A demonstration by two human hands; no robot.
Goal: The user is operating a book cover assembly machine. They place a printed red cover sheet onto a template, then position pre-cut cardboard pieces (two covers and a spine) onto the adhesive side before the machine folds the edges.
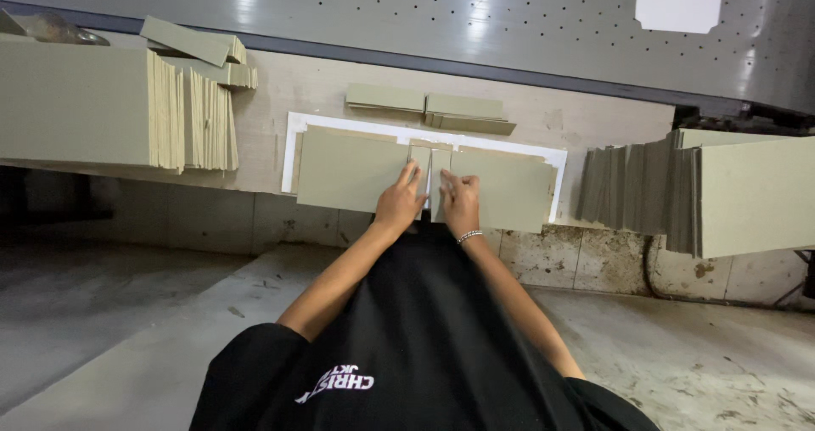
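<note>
Pressing: both hands flat, fingers spread, gripping nothing.
Left hand (399, 200): on narrow strip (419, 161) beside left board (348, 172).
Right hand (460, 200): on right board (501, 189).
White sheet (293, 138): under both boards.

Even, fairly bright light from above; white glare streaks run down the grey perforated metal panel (475, 11). Under the bench lies dim shadow. Edges bend slightly, focus sharp.

A narrow grey-green strip (419, 161) and a second strip (441, 176) lie flat side by side between two larger boards, the left board (348, 172) and the right board (505, 191), all on a white sheet (293, 134)
</note>
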